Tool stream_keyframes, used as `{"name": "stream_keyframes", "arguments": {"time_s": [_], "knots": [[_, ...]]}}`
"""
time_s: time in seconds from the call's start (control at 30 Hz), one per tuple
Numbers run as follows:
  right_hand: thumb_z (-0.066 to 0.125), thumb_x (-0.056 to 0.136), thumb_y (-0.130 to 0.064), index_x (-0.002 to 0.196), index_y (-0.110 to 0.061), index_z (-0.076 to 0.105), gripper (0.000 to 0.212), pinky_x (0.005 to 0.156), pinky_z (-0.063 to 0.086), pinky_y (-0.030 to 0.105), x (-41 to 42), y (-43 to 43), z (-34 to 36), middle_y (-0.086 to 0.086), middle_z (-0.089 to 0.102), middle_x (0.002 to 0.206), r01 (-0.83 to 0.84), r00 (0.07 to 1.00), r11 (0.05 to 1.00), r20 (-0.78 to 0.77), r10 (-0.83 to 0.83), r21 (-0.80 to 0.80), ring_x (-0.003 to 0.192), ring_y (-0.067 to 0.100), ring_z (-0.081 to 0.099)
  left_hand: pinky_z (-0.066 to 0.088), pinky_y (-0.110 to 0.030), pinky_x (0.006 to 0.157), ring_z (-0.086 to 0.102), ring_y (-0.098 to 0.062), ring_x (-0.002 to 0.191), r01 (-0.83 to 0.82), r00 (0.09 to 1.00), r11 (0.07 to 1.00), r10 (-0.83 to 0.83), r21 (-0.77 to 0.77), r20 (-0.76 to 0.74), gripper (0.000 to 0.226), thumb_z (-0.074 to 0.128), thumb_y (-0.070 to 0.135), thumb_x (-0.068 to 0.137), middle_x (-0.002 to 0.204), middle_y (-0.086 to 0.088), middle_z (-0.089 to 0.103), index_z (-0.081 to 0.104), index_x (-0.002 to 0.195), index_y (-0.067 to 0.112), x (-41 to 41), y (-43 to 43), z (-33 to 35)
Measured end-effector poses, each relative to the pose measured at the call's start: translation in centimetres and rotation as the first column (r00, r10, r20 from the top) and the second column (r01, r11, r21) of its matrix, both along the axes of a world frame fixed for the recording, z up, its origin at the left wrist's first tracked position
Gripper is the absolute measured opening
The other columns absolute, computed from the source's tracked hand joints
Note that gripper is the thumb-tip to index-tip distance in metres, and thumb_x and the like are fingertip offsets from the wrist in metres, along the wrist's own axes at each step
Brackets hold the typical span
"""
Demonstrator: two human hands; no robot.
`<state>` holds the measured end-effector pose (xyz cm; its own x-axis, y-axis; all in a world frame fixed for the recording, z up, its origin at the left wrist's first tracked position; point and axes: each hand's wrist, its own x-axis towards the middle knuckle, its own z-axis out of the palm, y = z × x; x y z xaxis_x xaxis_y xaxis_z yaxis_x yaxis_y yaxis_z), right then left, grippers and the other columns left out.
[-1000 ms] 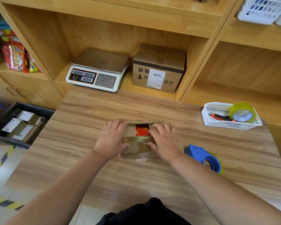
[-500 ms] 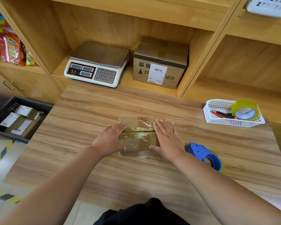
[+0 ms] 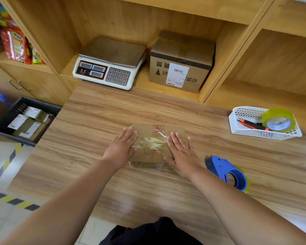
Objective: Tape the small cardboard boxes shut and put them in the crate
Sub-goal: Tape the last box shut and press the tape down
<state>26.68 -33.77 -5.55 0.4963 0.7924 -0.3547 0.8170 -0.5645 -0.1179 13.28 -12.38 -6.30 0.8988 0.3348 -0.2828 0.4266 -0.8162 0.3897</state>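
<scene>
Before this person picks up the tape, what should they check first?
1. Flaps of the small box closed flat: ok, they meet at a middle seam.
2. Box held steady: ok, the left hand and right hand press flat on its two ends.
3. Tape dispenser likely within reach: ok, it lies on the table just right of the right hand.
4. Seam already taped: cannot tell, the top is shiny and scuffed.
5. Room in the crate: cannot tell, several labelled boxes lie in it.
</scene>
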Motion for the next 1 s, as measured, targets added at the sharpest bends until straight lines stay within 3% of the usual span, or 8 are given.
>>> {"name": "stream_keyframes", "arguments": {"time_s": [0.17, 0.27, 0.4, 0.53, 0.63, 0.77, 0.87, 1.0], "knots": [[0.048, 0.091, -0.055, 0.148, -0.031, 0.028, 0.065, 0.117, 0.002, 0.039, 1.5, 1.3, 2.2, -0.006, 0.017, 0.158, 0.111, 0.993, 0.981, -0.046, -0.105, 0.158, 0.143, 0.018, 0.012, 0.001, -0.030, 0.119, -0.011, -0.015, 0.147, 0.023, 0.998, 0.998, -0.020, 0.061, -0.057, 0.057, 0.028, 0.033, 0.104, 0.161, -0.001, -0.001, 0.000, 0.152, 0.025, 0.1, 0.2, 0.2], [0.062, 0.082, -0.051, 0.151, -0.029, 0.019, 0.085, 0.117, 0.007, 0.035, 3.5, 1.8, 3.3, -0.005, 0.015, 0.158, 0.242, 0.967, 0.953, -0.128, -0.222, 0.179, 0.144, 0.019, 0.013, 0.001, -0.032, 0.119, -0.007, -0.017, 0.147, 0.054, 0.997, 0.986, -0.045, 0.155, -0.061, 0.054, 0.027, 0.029, 0.104, 0.161, 0.000, 0.008, 0.004, 0.153, 0.025, 0.7, 1.1, 0.7], [0.065, 0.086, -0.040, 0.153, -0.028, 0.011, 0.087, 0.115, 0.018, 0.030, 4.9, 1.4, 3.4, -0.005, 0.014, 0.160, 0.318, 0.883, 0.947, -0.375, -0.281, 0.038, 0.145, 0.015, 0.017, 0.011, -0.039, 0.119, 0.007, -0.021, 0.147, -0.208, 0.978, 0.958, 0.204, 0.199, 0.042, 0.063, 0.040, 0.026, 0.100, 0.158, -0.007, 0.022, 0.009, 0.153, 0.015, 1.1, 2.1, 1.6], [0.067, 0.085, -0.034, 0.146, -0.023, 0.037, 0.069, 0.105, 0.036, 0.026, 3.7, 1.4, 1.9, 0.001, 0.045, 0.146, 0.356, 0.830, 0.934, -0.453, -0.325, -0.018, 0.131, 0.017, 0.045, 0.026, -0.046, 0.110, 0.025, -0.032, 0.140, -0.496, 0.867, 0.867, 0.493, 0.049, 0.073, 0.073, 0.050, 0.031, 0.094, 0.151, -0.017, 0.031, 0.011, 0.150, 0.004, 0.9, 0.8, 2.0], [0.062, 0.086, -0.044, 0.142, -0.023, 0.043, 0.062, 0.102, 0.041, 0.032, 2.5, 1.8, 1.2, -0.001, 0.051, 0.140, 0.367, 0.806, 0.930, -0.490, -0.333, -0.029, 0.124, 0.016, 0.050, 0.033, -0.049, 0.107, 0.032, -0.036, 0.135, -0.636, 0.768, 0.758, 0.640, -0.148, -0.019, 0.090, 0.062, 0.040, 0.087, 0.148, -0.019, 0.032, 0.008, 0.150, 0.003, 0.1, -0.2, 1.5], [0.056, 0.090, -0.051, 0.137, -0.021, 0.049, 0.057, 0.095, 0.045, 0.033, 1.1, 3.2, 1.0, 0.000, 0.056, 0.133, 0.360, 0.800, 0.933, -0.517, -0.305, 0.008, 0.119, 0.020, 0.054, 0.043, -0.047, 0.099, 0.044, -0.034, 0.126, -0.723, 0.668, 0.605, 0.735, -0.334, -0.116, 0.096, 0.073, 0.049, 0.075, 0.138, -0.017, 0.045, 0.021, 0.141, 0.003, -0.8, -1.6, 1.1], [0.058, 0.085, -0.057, 0.112, -0.023, 0.062, 0.044, 0.082, 0.049, 0.033, 0.0, 4.3, 0.8, -0.003, 0.064, 0.109, 0.367, 0.779, 0.930, -0.545, -0.311, -0.006, 0.097, 0.017, 0.060, 0.050, -0.040, 0.090, 0.057, -0.031, 0.113, -0.760, 0.607, 0.480, 0.765, -0.437, -0.215, 0.093, 0.080, 0.052, 0.064, 0.125, -0.012, 0.057, 0.037, 0.131, 0.004, -1.0, -2.5, 0.9], [0.067, 0.080, -0.052, 0.091, -0.026, 0.061, 0.029, 0.071, 0.044, 0.027, -1.2, 5.2, 0.4, -0.005, 0.064, 0.094, 0.470, 0.711, 0.882, -0.585, -0.390, -0.018, 0.089, 0.016, 0.061, 0.056, -0.042, 0.084, 0.065, -0.024, 0.097, -0.751, 0.609, 0.429, 0.745, -0.502, -0.273, 0.096, 0.080, 0.065, 0.039, 0.108, -0.006, 0.068, 0.057, 0.117, 0.011, -1.5, -3.0, -0.2]]}}
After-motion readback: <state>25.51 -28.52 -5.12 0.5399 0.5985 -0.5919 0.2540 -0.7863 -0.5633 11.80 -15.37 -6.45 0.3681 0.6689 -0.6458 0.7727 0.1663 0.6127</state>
